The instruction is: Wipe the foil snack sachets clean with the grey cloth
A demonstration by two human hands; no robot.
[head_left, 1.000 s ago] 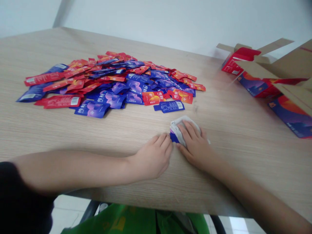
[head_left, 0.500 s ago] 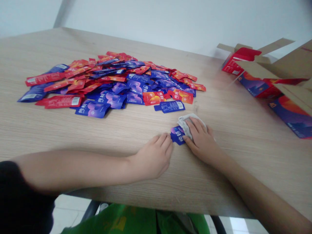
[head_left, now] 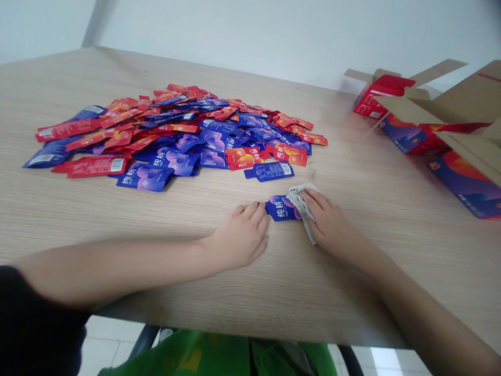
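Note:
A blue pouch (head_left: 281,208) with white characters lies flat on the wooden table. At its left end, the fingers of my left hand (head_left: 242,235) are closed on the narrow tip. My right hand (head_left: 332,222) grips a crumpled whitish cloth (head_left: 301,192), which covers the pouch's right end. Just beyond the hands another blue pouch (head_left: 270,171) lies with its printed back and barcode up. Behind it spreads a large pile of red and blue pouches (head_left: 213,141).
At the right stand an open red box (head_left: 378,96) and larger open cartons (head_left: 465,183) with their flaps spread. The table's near edge (head_left: 250,334) runs above my green-clothed lap. A pale wall (head_left: 254,36) rises behind the table.
My left hand has moved slightly up and left with the pouch, which shows more of its front. The cloth has shifted on the pouch and now hangs lower beside my right fingers.

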